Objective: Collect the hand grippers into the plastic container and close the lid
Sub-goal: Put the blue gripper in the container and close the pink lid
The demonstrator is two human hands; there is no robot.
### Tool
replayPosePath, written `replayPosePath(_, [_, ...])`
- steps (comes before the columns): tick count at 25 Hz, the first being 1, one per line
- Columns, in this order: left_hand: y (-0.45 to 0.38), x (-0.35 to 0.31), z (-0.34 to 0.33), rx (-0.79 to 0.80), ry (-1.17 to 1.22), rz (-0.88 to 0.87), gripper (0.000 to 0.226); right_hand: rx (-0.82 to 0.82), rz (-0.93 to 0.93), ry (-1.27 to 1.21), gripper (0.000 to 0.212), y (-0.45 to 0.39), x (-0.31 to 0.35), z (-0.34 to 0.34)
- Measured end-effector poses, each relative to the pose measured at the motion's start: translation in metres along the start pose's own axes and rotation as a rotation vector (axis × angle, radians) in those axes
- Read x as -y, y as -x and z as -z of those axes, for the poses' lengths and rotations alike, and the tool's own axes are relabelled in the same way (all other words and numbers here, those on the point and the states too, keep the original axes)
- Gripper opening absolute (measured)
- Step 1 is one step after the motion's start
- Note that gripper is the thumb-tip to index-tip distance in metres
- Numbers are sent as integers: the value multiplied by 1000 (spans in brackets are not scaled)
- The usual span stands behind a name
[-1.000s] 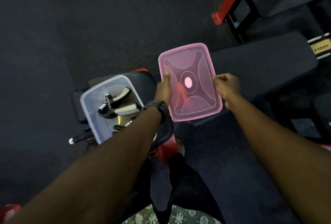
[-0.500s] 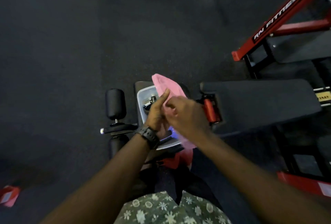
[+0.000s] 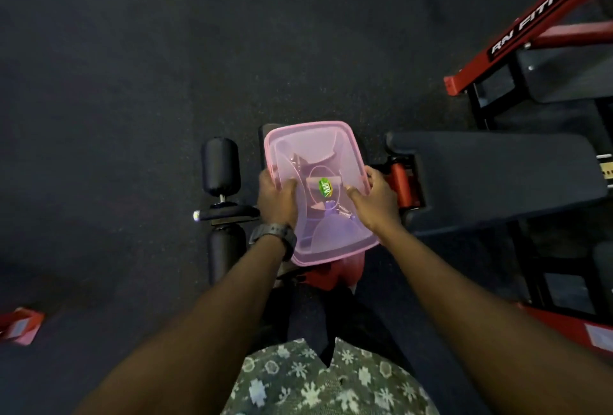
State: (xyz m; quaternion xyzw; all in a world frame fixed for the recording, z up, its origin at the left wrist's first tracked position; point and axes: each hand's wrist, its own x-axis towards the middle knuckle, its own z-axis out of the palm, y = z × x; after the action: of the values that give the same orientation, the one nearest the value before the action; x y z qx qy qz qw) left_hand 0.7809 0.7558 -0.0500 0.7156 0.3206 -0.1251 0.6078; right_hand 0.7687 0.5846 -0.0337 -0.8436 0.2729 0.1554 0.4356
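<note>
Black padded gym bench [image 3: 491, 179] is sitting on dark rubber floor [image 3: 132, 66], red machine frame [image 3: 530, 26] at upper right, black foam rollers [image 3: 220, 166] at left. Plastic container [image 3: 331, 260] is resting on the near end seat of the equipment between rollers and bench, mostly hidden under pink lid [image 3: 315, 149]; only its front edge is showing. Lid is lying flat over container, long axis running away from the person and slightly tilted to the right at the near end, top face up, green sticker near the middle. Hand grippers [image 3: 341, 210] are inside, showing dimly through the lid, a spring visible; count cannot be told. Left hand [image 3: 277, 197] is pressing on lid's left edge, fingers spread flat, not clamped on anything. Right hand [image 3: 373, 199] is pressing right edge, fingers curled over the rim with thumb on top. Judged step: collecting looks done, lid closing is in hand. Whether rim is snapped down cannot be told. Next move is likely calling for even downward pressure around all edges and corners, far end included, until it seats.
</note>
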Motion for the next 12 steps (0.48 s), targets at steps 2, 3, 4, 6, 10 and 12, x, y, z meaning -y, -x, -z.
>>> replayPosePath(2, [-12,12,-9,-56,-204,-74,66,-48,23,36,56,-5,1,-7])
replayPosePath(3, [-18,19,-12,-61,-214,-59,78,-61,25,55,55,-8,0,-11])
replayPosePath(4, [-26,28,-15,-52,-209,-39,85,-63,25,76,56,-13,-3,-14])
replayPosePath(6, [-32,30,-16,2,-218,13,82,-50,24,114,56,-20,-12,-19])
replayPosePath(10, [-42,31,-16,40,-225,2,59,-26,27,154,61,-32,-26,-25])
replayPosePath(12, [-49,32,-16,57,-203,-9,66,-18,51,168,64,-41,-24,-25])
